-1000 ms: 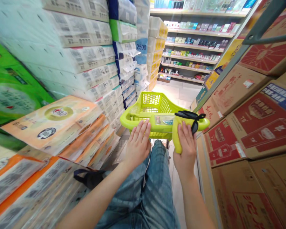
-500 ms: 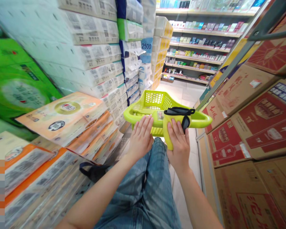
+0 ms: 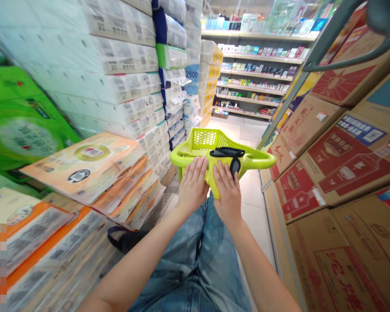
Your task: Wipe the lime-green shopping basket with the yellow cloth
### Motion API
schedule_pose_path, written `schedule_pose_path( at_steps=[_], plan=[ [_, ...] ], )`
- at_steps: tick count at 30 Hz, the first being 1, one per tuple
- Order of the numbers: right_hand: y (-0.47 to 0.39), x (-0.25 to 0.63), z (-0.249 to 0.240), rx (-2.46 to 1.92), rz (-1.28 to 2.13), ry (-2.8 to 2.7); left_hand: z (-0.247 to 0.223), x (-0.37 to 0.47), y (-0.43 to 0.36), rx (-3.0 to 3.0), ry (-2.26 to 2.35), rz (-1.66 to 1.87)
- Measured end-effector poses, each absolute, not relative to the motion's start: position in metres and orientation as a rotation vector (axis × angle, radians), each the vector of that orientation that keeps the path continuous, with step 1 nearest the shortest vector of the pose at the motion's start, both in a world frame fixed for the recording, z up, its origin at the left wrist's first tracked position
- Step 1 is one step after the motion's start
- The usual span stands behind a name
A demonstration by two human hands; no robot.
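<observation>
Left hand (image 3: 192, 184): flat on the cart handle (image 3: 258, 162), toward its left corner. Fingers straight, not wrapped round the bar as far as I see.
Right hand (image 3: 226, 190): flat over the yellow cloth (image 3: 214, 164), pressing it to the bar. Thumb hidden, so can't tell if I'm pinching it or only pinning it.
Yellow cloth: black-trimmed, draped over the near edge of the cart (image 3: 183, 157) about mid-handle, one end hanging below. Pouch or glove, can't tell.
Slip risk: if I'm only pinning it, lifting my palm could let the cloth slide off the near edge, into the gap above my jeans (image 3: 198, 255).
Hand clash: my hands sit just beside each other; dragging the cloth toward the left corner would jam it into my left fingers.
Cart: wheels out of view, brake unknown. With no wrapped grip seen on the left, a hard push could roll it away from me.
Orange packs (image 3: 91, 151): stacked unevenly, top one jutting toward my left arm. A wide elbow could knock it.
Cartons (image 3: 338, 160): wall of them near the handle's right corner. Swing the cart right and that corner could hit them.
Black strap (image 3: 115, 236): loop by my left thigh, could snag if I shift.
</observation>
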State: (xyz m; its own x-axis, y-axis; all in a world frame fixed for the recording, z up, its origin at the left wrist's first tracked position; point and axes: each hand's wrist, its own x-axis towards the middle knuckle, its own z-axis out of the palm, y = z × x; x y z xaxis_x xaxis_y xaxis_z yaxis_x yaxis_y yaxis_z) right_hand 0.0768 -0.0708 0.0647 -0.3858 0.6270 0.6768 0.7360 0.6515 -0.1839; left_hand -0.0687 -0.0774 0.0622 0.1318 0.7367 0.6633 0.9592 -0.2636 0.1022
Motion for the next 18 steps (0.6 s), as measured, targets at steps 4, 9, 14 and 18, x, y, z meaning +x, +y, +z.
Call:
schedule_pose_path(
  at_steps=[4, 9, 14, 18],
  plan=[
    [-0.056, 0.117, 0.064, -1.146, -0.212, -1.967, 0.063, -0.071, -0.078, -2.082, -1.626, -0.883],
    [-0.040, 0.130, 0.062, -1.272, -0.184, -1.683, 0.064, -0.070, -0.078, -2.089, -1.644, -0.868],
    [-0.056, 0.075, 0.070, -1.172, -0.155, -1.891, 0.066, -0.071, -0.080, -2.072, -1.649, -0.794],
    [-0.064, 0.068, 0.070, -1.107, -0.203, -2.036, 0.069, -0.074, -0.081, -2.062, -1.633, -0.747]
  ],
)
